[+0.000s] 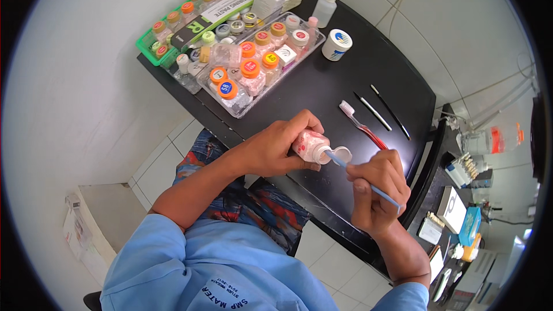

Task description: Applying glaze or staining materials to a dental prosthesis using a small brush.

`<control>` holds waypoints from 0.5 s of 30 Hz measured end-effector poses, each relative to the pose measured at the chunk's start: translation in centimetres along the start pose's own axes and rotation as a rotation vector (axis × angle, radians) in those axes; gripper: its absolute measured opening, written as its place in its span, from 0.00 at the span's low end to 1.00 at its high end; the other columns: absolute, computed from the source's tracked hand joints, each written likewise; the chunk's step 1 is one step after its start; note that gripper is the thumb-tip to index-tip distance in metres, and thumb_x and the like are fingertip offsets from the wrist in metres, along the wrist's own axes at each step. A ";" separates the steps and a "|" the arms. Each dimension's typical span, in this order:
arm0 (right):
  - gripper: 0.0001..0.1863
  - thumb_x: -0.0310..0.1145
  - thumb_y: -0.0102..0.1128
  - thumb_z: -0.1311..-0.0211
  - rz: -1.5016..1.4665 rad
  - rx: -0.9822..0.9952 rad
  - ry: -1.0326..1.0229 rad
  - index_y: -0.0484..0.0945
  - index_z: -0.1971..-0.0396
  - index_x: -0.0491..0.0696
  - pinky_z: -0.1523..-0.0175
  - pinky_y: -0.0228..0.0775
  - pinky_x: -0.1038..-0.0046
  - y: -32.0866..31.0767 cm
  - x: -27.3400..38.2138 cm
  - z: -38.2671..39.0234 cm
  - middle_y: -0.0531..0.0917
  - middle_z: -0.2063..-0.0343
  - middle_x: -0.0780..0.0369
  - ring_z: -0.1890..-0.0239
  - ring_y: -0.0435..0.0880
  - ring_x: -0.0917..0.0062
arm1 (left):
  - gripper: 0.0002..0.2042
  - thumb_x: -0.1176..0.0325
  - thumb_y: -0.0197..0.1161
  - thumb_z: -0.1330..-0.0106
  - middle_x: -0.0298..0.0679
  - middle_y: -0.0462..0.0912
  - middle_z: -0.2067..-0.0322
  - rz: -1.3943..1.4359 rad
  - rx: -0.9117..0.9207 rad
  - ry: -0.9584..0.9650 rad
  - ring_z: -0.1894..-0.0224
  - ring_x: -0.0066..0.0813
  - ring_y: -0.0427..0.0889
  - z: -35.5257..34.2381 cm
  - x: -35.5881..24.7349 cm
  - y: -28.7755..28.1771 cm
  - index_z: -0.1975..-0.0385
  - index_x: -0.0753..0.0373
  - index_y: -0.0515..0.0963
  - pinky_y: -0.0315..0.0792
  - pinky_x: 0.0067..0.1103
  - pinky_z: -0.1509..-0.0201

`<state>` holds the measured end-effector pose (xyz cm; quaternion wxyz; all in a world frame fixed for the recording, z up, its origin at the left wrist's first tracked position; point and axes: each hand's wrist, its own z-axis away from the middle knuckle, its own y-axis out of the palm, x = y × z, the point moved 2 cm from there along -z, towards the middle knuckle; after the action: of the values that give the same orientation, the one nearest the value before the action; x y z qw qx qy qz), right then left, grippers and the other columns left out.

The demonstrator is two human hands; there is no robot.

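My left hand point(288, 144) is wrapped round a small clear bottle point(305, 144) of pink powder, tilted so its white-rimmed mouth points right. A light blue stick-like tool point(380, 195) is gripped in my right hand point(377, 187), its far tip at the bottle's mouth. How deep the tip reaches is hard to see. Right beside the mouth shows a small round whitish piece point(343, 153); whether it is the bottle's lid or a separate dish I cannot tell. Just beyond my right hand lies a toothbrush point(362, 124) with a red handle.
Two thin brush-like tools, one white point(375, 112) and one black point(391, 113), lie past the toothbrush. A clear tray point(239, 114) of capped jars and a green basket point(151, 59) fill the far left. A white jar point(337, 45) and dropper bottle point(325, 7) stand behind.
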<state>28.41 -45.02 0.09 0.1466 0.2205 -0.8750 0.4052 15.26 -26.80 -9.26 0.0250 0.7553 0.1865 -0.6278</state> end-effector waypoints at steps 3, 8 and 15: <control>0.07 0.30 0.76 0.41 0.039 -0.058 -0.060 0.89 0.65 0.43 0.64 0.66 0.67 -0.1 0.1 0.4 0.86 0.74 0.61 0.71 0.74 0.70 | 0.29 0.65 0.83 0.40 0.42 0.88 0.55 0.017 -0.023 0.001 0.52 0.33 0.89 0.0 -0.4 -0.1 0.45 0.63 0.71 0.80 0.29 0.49; 0.13 0.36 0.80 0.42 0.086 -0.005 -0.073 0.91 0.62 0.43 0.65 0.66 0.68 0.5 0.2 0.3 0.87 0.73 0.62 0.70 0.75 0.70 | 0.28 0.64 0.83 0.39 0.43 0.89 0.56 0.036 0.037 -0.002 0.54 0.40 0.91 0.1 0.1 0.0 0.45 0.63 0.72 0.81 0.30 0.50; 0.10 0.29 0.77 0.43 -0.010 0.060 -0.007 0.91 0.62 0.43 0.64 0.69 0.69 0.5 0.0 0.3 0.86 0.73 0.61 0.70 0.77 0.68 | 0.25 0.64 0.79 0.36 0.48 0.91 0.57 -0.047 -0.048 0.171 0.56 0.48 0.92 0.1 0.7 0.1 0.46 0.64 0.72 0.83 0.34 0.52</control>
<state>28.12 -44.96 -0.47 0.1388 0.2308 -0.8619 0.4297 15.27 -26.76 -9.99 0.0122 0.8008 0.2205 -0.5568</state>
